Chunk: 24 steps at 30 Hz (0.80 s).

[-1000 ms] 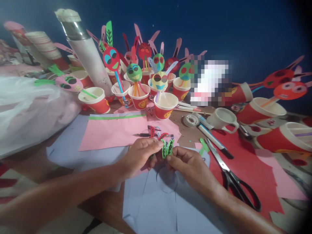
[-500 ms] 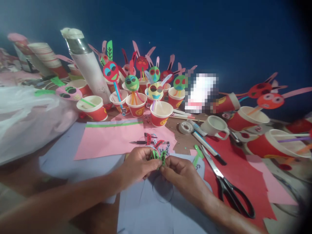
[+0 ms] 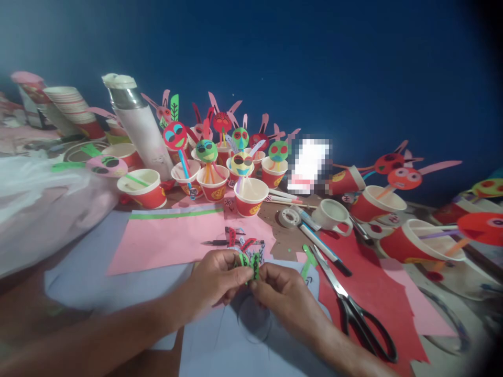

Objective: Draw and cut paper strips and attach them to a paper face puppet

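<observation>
My left hand (image 3: 218,280) is closed in a pinch on a small green paper piece (image 3: 244,260) with black marks. My right hand (image 3: 286,290) pinches another green bit (image 3: 256,266) right beside it, the fingertips nearly touching; whether the two bits are one piece I cannot tell. Both hands hover over a blue-grey sheet (image 3: 212,335) with a pencilled circle on it. Just beyond the fingers lie small red paper cut-outs (image 3: 249,244) and a black pen (image 3: 214,242). Large black-handled scissors (image 3: 353,309) rest open to the right of my right hand.
Paper cups (image 3: 251,196) holding decorated paper faces on sticks line the back. A white mug (image 3: 332,214), a tape roll (image 3: 290,217) and a cutter knife (image 3: 324,246) stand or lie at right. A thermos (image 3: 137,131) and a plastic bag (image 3: 51,204) are at left.
The whole view has shifted, so things sit lower and slightly to the left. Both hands keep their pinch on the green paper, with little movement between them.
</observation>
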Each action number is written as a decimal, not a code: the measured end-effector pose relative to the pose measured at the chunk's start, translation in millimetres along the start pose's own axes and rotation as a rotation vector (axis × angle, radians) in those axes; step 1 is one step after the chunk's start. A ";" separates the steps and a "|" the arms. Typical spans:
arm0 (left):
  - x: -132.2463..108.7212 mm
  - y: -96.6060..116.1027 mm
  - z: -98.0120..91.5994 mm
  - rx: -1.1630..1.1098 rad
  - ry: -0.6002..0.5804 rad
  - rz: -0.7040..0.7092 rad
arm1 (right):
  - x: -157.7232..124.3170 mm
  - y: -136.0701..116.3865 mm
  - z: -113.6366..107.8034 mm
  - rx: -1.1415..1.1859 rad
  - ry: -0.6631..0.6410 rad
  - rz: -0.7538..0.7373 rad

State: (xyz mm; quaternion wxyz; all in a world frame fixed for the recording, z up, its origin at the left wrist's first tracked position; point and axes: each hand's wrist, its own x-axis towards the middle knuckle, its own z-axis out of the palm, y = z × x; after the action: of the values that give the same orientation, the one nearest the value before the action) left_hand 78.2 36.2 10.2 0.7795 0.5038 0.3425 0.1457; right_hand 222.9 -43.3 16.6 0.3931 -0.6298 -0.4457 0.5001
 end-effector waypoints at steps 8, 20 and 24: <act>-1.5 5.4 1.0 0.022 0.030 -0.015 | 2.0 0.2 -1.7 0.101 -0.008 0.029; -3.5 8.7 3.6 0.039 0.041 -0.032 | 0.5 -3.6 -1.4 0.053 -0.018 0.071; -3.2 7.5 2.3 0.097 0.038 -0.011 | -1.3 -4.1 -0.6 0.021 -0.021 0.065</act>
State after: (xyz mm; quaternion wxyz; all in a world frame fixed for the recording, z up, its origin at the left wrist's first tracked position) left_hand 78.3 36.2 18.7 0.7482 0.5363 0.3668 0.1342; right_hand 222.6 -43.4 21.0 0.3788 -0.6344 -0.4239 0.5239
